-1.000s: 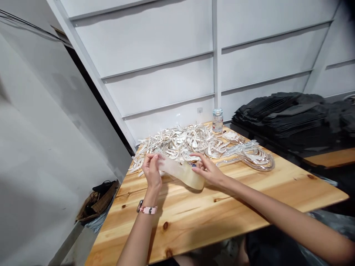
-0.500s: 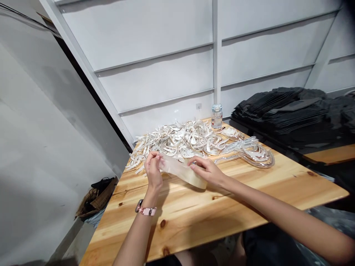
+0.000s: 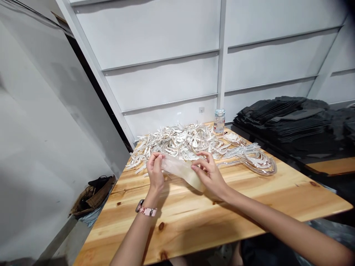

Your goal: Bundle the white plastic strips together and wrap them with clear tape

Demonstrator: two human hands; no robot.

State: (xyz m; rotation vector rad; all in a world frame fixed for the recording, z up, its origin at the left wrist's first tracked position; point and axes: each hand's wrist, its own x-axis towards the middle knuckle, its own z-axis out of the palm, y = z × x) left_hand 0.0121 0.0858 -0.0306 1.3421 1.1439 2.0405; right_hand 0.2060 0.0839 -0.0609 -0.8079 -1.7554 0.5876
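Note:
A wide, translucent strip, whitish at one end and yellowish at the other, is stretched between my two hands above the wooden table. My left hand pinches its left end between thumb and fingers; a watch with a pink band is on that wrist. At the strip's right part, my right hand has thumb and index finger closed on the upper edge, the other fingers curled. The yellowish end curves down under the right hand. Behind my hands lies a heap of curved white strips.
Right of the heap, a looped bundle of clear strips lies on the wooden table. A clear jar stands at the back edge. Black stacked sheets are on the right, and a brown box is on the floor left.
My right hand has lifted and opened its curl slightly while staying at the strip. My left hand keeps its hold on the left end. The view has shifted slightly.

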